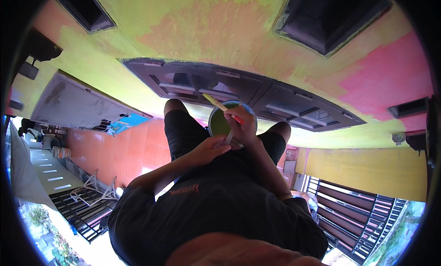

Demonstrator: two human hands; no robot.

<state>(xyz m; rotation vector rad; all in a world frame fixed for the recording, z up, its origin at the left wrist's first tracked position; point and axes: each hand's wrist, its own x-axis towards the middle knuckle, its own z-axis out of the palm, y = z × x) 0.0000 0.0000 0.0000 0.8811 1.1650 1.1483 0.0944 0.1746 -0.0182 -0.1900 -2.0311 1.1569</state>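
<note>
In front of my lap is a round paint bucket [211, 128] with yellow-green paint inside. Over its far right rim, my right hand [243, 126] is closed around a paintbrush [214, 102]; its yellow part points away and to the left, and red shows by my fingers. At the bucket's near side my left hand [212, 149] is closed on a thin pale strip [229, 137], which rises between thumb and fingers. Whether that strip belongs to the bucket cannot be made out.
Ahead, a wall [206, 25] shows patchy yellow-green, orange and pink paint around a dark window frame [262, 98]. Another dark opening [328, 22] lies above it. At left are a grey door [82, 103] and metal rack [94, 192]; railings [353, 215] stand at right.
</note>
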